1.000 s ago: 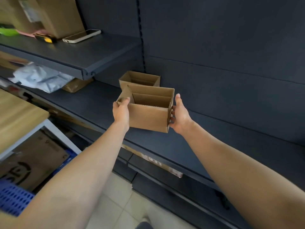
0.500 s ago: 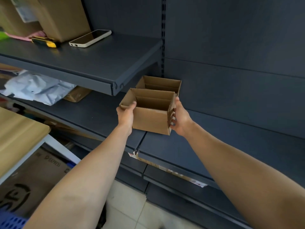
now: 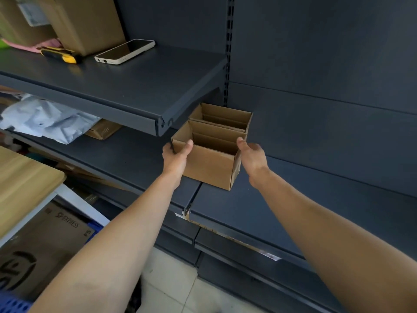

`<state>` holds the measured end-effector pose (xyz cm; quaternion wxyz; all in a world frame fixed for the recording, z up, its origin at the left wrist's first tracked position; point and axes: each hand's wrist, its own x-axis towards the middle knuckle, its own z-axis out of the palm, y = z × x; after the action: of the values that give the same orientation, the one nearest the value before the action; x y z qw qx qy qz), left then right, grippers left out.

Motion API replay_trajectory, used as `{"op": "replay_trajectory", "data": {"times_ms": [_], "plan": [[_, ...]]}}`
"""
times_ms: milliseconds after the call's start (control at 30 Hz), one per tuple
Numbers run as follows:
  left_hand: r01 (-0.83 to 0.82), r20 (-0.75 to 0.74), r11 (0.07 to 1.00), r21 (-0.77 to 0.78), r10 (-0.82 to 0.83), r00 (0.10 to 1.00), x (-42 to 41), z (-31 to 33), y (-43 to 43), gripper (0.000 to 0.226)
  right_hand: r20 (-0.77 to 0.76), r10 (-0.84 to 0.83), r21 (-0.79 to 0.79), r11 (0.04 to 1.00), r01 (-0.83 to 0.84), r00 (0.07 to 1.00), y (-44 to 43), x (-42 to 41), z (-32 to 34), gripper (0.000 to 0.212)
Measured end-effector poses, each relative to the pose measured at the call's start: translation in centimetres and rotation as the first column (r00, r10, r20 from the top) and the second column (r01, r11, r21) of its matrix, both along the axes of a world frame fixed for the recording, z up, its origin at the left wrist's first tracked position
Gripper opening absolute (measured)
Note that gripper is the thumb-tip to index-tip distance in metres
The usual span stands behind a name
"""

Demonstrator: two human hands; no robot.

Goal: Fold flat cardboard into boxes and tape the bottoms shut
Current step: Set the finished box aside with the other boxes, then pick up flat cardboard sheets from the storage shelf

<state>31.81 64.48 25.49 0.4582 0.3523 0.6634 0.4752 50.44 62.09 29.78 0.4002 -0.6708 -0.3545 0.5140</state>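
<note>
Gripping the near left corner of an open cardboard box [image 3: 209,168], the left hand [image 3: 176,158] has its thumb hooked over the front rim and its fingers round the side wall. The right hand [image 3: 251,154] lies along the box's right wall with its thumb up at the rim and its fingers loosely stretched out and blurred; whether it presses the cardboard cannot be told. Between the hands the box stands upright on the lower shelf [image 3: 270,206], its top flaps folded down inside. Just beyond the hands a second box [image 3: 221,116], also open, stands against the first one's far wall. Above and to the left of the left hand juts an upper shelf [image 3: 135,86], which carries a phone [image 3: 125,51], a yellow and black tool [image 3: 59,55] and a large carton [image 3: 88,21]. Under it, far left of the hands, lies a grey plastic bag [image 3: 45,118]. Below the left forearm are a wooden counter [image 3: 22,177], a flattened carton [image 3: 45,245] printed with lettering, and a blue crate [image 3: 11,303].
</note>
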Motion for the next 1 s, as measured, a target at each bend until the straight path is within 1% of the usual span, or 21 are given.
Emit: {"op": "replay_trajectory", "data": {"times_ms": [67, 133, 200, 300, 367, 400, 467, 567, 700, 800, 900, 1000], "plan": [[-0.026, -0.094, 0.998, 0.055, 0.031, 0.995, 0.5, 0.6, -1.5, 0.077, 0.169, 0.087, 0.103, 0.989, -0.106, 0.982, -0.5, 0.2, 0.6, 0.064], [-0.019, -0.185, 0.993, 0.116, 0.041, 0.982, 1.2, 1.3, -3.4, 0.064, 0.363, 0.202, 0.157, 0.949, -0.274, 0.910, -1.4, 0.4, 1.4, 0.064], [0.042, -0.273, 0.989, 0.142, -0.002, 0.962, 1.9, 1.9, -5.4, 0.055, 0.551, 0.304, 0.143, 0.883, -0.447, 0.777, -2.4, 0.7, 2.3, 0.065], [0.164, -0.451, 0.976, 0.144, -0.083, 0.889, 3.1, 3.2, -8.9, 0.051, 0.755, 0.372, 0.075, 0.769, -0.635, 0.540, -4.3, 1.1, 4.5, 0.068], [0.221, -0.572, 0.961, 0.169, -0.087, 0.816, 4.0, 4.8, -11.5, 0.047, 0.852, 0.369, 0.012, 0.696, -0.718, 0.372, -5.9, 1.4, 6.1, 0.069], [0.240, -0.621, 0.953, 0.186, -0.075, 0.780, 4.6, 5.9, -13.0, 0.045, 0.884, 0.354, -0.006, 0.660, -0.752, 0.304, -6.8, 1.5, 7.1, 0.069], [0.262, -0.714, 0.935, 0.240, -0.013, 0.700, 5.7, 8.4, -16.0, 0.042, 0.925, 0.305, 0.001, 0.595, -0.804, 0.227, -8.8, 1.8, 9.2, 0.067], [0.257, -0.816, 0.907, 0.334, 0.142, 0.561, 7.1, 12.5, -20.5, 0.042, 0.956, 0.233, 0.042, 0.494, -0.869, 0.179, -12.3, 2.0, 12.6, 0.067], [0.196, -0.874, 0.896, 0.398, 0.306, 0.378, 7.9, 17.4, -25.8, 0.045, 0.982, 0.125, 0.095, 0.333, -0.938, 0.144, -16.4, 1.7, 16.6, 0.070], [0.133, -0.898, 0.900, 0.415, 0.382, 0.217, 7.4, 20.1, -29.8, 0.048, 0.984, 0.079, 0.140, 0.214, -0.967, 0.160, -19.3, 1.0, 18.9, 0.072], [0.078, -0.908, 0.905, 0.417, 0.410, 0.090, 6.4, 22.4, -34.0, 0.054, 0.982, 0.046, 0.180, 0.113, -0.977, 0.186, -21.9, -0.2, 20.8, 0.075], [0.018, -0.895, 0.896, 0.444, 0.444, -0.037, 5.0, 23.6, -37.9, 0.052, 0.978, 0.022, 0.206, 0.012, -0.978, 0.207, -24.4, -2.0, 22.1, 0.075]]}}
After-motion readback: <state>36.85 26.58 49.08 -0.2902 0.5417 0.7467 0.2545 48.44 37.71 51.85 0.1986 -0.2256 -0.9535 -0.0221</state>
